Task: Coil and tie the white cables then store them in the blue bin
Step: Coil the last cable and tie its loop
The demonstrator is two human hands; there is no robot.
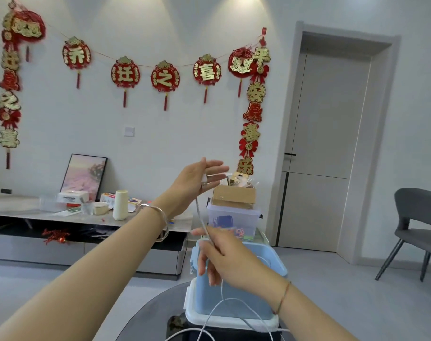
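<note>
Presently, left hand (199,178) pinches white cable (201,217) end, right hand (225,257) pinches it toward 5 o'clock, likely straightening for coiling.

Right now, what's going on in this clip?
A person is working on a thin white cable with both bare hands. The raised left hand pinches the cable's plug end, and the right hand, lower down, pinches the cable further along, so a short length is stretched between them. The rest hangs in loose loops in front of the light blue plastic bin. This cable is not yet coiled, tied or stored.
</note>
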